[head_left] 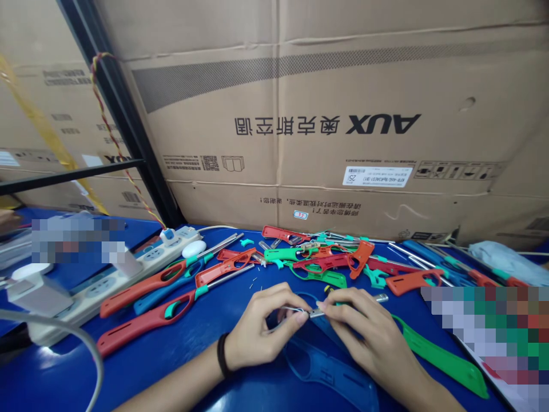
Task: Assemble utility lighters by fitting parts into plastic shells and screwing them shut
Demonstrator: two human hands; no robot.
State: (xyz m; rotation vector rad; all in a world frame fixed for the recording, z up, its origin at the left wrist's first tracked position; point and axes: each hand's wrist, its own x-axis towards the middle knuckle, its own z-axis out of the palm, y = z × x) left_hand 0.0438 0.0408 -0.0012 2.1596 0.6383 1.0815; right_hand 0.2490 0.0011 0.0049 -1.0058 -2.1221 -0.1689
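My left hand [268, 329], with a black band at its wrist, pinches a thin pale wire [292, 309] between thumb and forefinger. My right hand [364, 323] is closed on a small metallic piece [316, 313], whose near end meets the left fingertips. Its exact kind is too small to make out. Below the hands lies a translucent blue lighter casing half [328, 375] on the blue table. A green lighter casing half [446, 355] rests beside my right forearm. Another blue part behind the fingers is partly hidden.
Long-nosed utility lighters [148, 323] lie at the left beside a white power strip [96, 292]. Loose red, green and orange casings [326, 262] are heaped behind my hands. A large cardboard box [300, 74] closes off the back. A grey cable [88, 339] curves at front left.
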